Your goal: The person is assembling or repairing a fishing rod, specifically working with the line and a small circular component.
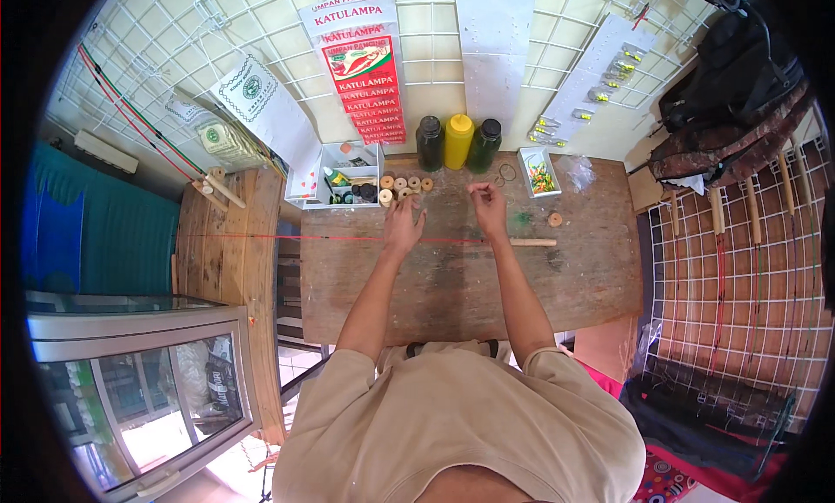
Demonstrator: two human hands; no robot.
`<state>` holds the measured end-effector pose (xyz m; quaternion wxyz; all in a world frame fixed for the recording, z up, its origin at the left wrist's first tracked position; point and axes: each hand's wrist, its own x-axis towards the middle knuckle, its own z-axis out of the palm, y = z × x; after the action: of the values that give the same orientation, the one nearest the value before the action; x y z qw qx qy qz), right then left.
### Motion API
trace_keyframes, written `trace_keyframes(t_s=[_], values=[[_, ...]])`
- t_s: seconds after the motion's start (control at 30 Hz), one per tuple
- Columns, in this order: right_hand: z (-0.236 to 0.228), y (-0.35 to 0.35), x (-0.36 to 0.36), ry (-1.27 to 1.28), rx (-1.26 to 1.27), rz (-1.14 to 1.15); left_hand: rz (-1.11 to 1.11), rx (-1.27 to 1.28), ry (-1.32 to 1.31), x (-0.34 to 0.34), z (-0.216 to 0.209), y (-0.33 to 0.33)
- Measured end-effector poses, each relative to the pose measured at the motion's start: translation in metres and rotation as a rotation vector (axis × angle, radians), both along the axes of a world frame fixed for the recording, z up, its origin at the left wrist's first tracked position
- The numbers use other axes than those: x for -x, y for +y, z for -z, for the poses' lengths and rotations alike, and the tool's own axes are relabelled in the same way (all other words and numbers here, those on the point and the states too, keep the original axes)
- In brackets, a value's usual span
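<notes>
My left hand (404, 226) reaches to a cluster of round tan spool-like pieces (401, 184) with holes in their middles. Its thumb stands apart from the fingers, and the fingertips are at the nearest pieces; I see nothing held. Above the tabletop, my right hand (490, 210) has thumb and forefinger pinched together; whatever is between them is too small to make out. A thin red fishing rod (348, 238) lies crosswise beneath my wrists, its pale handle (532, 242) to the right. One more round tan piece (555, 219) lies apart, right of my right hand.
A white divided box (339, 204) with small bottles stands at the back left. Two dark bottles (430, 144) (484, 146) flank a yellow squeeze bottle (457, 141) along the wall. A small white tray (527, 174) holds colourful bits. Thin wire loops (505, 174) lie beside it.
</notes>
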<state>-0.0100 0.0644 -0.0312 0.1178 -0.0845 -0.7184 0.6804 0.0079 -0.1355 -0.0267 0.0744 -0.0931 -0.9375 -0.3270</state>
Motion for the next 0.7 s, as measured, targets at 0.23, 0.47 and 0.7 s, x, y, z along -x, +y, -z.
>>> trace_keyframes(t_s=[0.23,0.47,0.7], values=[[-0.063,0.034,-0.007,0.188,0.251,0.034,-0.008,-0.187,-0.149,-0.007,-0.001,0.011],[-0.116,0.046,-0.019,0.339,0.251,-0.003,0.363,-0.192,0.032,-0.055,-0.016,0.058],[-0.099,0.04,-0.041,0.167,0.322,-0.092,0.536,0.002,0.07,-0.09,-0.017,0.061]])
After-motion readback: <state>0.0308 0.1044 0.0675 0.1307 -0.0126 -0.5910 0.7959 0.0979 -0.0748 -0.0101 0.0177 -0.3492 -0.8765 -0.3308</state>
